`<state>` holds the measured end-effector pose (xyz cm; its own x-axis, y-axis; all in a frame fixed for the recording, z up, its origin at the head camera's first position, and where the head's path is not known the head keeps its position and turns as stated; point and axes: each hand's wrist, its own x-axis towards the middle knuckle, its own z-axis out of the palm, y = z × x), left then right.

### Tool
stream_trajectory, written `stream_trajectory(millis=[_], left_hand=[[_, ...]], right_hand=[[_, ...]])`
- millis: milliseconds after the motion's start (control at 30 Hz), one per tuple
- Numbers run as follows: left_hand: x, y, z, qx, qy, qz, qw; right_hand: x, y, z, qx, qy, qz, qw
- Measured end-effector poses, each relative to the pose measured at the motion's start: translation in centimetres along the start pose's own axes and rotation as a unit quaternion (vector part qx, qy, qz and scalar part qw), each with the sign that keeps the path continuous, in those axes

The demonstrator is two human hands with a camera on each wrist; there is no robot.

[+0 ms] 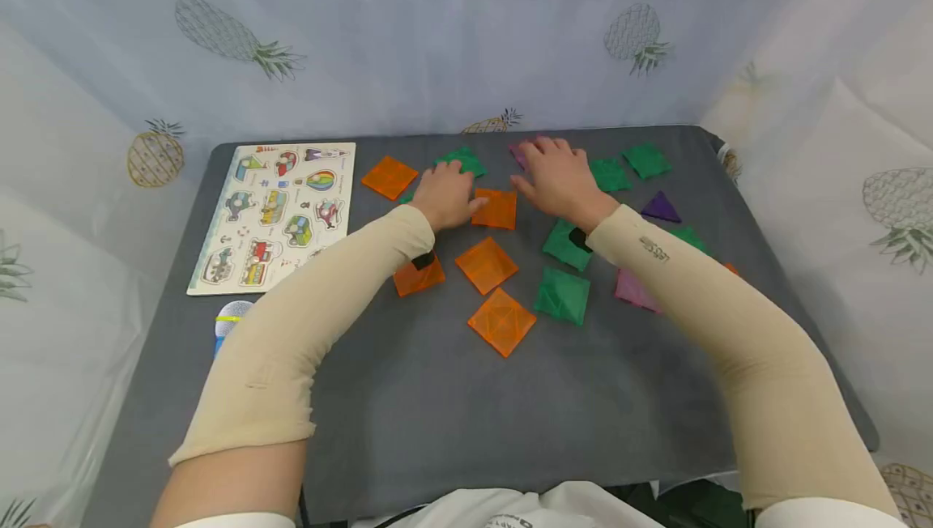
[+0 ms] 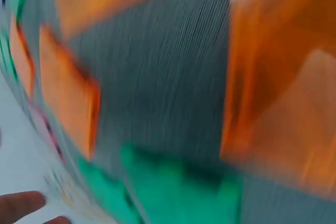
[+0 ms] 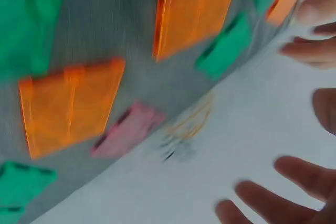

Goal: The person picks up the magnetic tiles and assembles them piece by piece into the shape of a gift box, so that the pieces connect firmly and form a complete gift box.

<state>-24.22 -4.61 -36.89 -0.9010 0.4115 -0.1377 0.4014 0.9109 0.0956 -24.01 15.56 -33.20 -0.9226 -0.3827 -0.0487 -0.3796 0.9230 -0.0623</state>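
Fingers spread on left hand (image 1: 443, 196) and right hand (image 1: 557, 178); a dipping right wrist (image 1: 601, 212) could skew the green square tile (image 1: 561, 244) beneath.

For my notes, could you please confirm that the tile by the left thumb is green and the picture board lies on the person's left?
No: the tile by the thumb of the left hand is orange, not green, as the head view shows. The rest is right.
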Motion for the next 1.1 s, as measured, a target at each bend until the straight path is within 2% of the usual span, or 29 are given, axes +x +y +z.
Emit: stream_trajectory(millis=[167, 300, 467, 567, 667, 767, 900, 1000, 1100], left_hand=[[-3.0, 1.6, 2.8, -0.018, -0.009, 0.064, 0.9977], [-5.3, 3.0, 4.6, -0.034, -0.002, 0.079, 0.9963], [-8.8, 5.2, 5.8, -0.037, 0.043, 0.078, 0.9953], [-11.2, 6.5, 6.4, -0.028, 0.052, 0.078, 0.9952], [-13.0, 7.6, 6.9, -0.005, 0.064, 0.076, 0.995], [-14.0, 8.4, 7.4, 0.032, 0.092, 0.074, 0.9925], [-14.4, 9.1, 8.2, 0.071, 0.113, 0.084, 0.9874], [-14.5, 9.3, 8.6, 0.064, 0.107, 0.094, 0.9878], [-14.4, 9.1, 8.3, 0.031, 0.079, 0.108, 0.9905]], right_hand=[[-4.2, -1.0, 1.9, -0.027, 0.001, -0.085, 0.996], [-7.4, -0.9, 3.5, -0.022, -0.021, -0.119, 0.9925], [-10.8, -0.4, 5.0, -0.014, -0.081, -0.099, 0.9917], [-12.4, 0.0, 5.6, -0.016, -0.115, -0.075, 0.9904], [-13.4, 0.1, 6.1, -0.02, -0.128, -0.062, 0.9897], [-13.7, 0.0, 6.5, -0.016, -0.119, -0.057, 0.9912], [-13.7, -0.3, 7.1, -0.002, -0.105, -0.056, 0.9928], [-13.8, -0.5, 7.5, 0.003, -0.097, -0.066, 0.9931], [-14.1, -0.4, 7.7, 0.001, -0.077, -0.081, 0.9937]])
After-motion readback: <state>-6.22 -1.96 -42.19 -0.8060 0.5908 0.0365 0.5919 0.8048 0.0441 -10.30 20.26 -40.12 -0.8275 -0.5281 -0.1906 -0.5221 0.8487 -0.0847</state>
